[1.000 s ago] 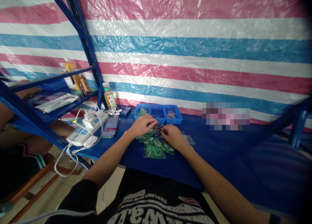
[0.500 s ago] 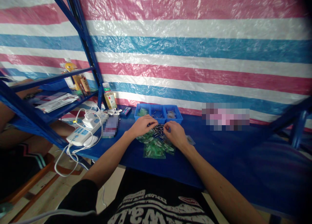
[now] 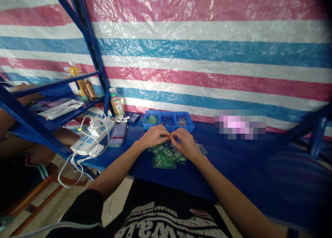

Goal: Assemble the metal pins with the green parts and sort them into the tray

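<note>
My left hand (image 3: 155,135) and my right hand (image 3: 183,141) meet fingertip to fingertip over the blue table. Both are pinched closed; whatever lies between the fingertips is too small to make out. Beneath them is a pile of small dark metal pieces (image 3: 169,143), partly hidden by the fingers. Green-tinted plastic packets (image 3: 164,158) lie just in front of the pile. Behind my hands stand three joined blue bins: the left bin (image 3: 151,119) holds greenish packets, the middle bin (image 3: 167,121) a few metal pieces, the right bin (image 3: 182,121) small clear packets.
A clear packet (image 3: 201,149) lies right of my right hand. To the left are a white power strip (image 3: 88,140) with cables, a blurred flat object (image 3: 118,134), a bottle (image 3: 116,102) and a dark box (image 3: 134,118). Another person's arm and leg show at far left.
My two hands have come together; the right moved left and the left slightly right and down, so their fingertips now meet and cover more of the metal pile.
</note>
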`<state>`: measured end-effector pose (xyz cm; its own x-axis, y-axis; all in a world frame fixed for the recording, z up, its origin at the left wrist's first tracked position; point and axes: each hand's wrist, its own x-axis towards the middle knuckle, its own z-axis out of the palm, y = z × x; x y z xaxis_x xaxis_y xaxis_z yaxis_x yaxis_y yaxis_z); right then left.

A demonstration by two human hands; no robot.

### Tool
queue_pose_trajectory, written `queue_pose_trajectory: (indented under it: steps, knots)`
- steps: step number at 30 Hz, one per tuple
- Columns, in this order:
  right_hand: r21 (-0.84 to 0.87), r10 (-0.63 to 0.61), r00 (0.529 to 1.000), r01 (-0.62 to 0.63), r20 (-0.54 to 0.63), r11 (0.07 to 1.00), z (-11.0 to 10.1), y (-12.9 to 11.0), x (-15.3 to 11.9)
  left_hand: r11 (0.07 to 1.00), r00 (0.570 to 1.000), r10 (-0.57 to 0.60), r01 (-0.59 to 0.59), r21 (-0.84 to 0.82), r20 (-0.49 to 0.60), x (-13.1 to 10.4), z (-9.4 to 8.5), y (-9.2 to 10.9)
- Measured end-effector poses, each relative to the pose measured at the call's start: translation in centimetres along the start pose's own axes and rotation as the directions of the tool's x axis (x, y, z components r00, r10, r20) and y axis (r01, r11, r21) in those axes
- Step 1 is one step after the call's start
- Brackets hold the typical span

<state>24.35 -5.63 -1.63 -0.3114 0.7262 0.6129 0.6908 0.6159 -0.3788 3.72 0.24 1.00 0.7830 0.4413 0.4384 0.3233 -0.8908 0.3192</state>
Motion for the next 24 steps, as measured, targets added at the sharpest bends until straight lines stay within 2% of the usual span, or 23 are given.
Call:
queue_pose_trajectory:
  steps: [7,12,16,24]
  knots:
    - [0.071,0.039,0.999,-0.036,-0.037,0.997,0.1,-0.1,0.0,0.998,0.996,-0.03,0.025,-0.053,-0.089,-0.1,0.0,-0.3]
    - [0.053,0.108,0.994,-0.108,0.011,0.993,0.7,0.8,-0.1,0.995,0.989,-0.041,0.028,-0.094,-0.145,-0.1,0.1,-0.5]
    - [0.043,0.133,0.991,-0.134,0.026,0.99,1.0,1.4,-0.2,0.994,0.985,-0.075,0.061,-0.094,-0.154,-0.1,0.0,-0.4]
    - [0.092,0.121,0.991,-0.115,-0.054,0.989,0.5,1.2,-0.2,0.996,0.991,-0.089,0.091,0.013,-0.102,-0.2,0.1,-0.1]
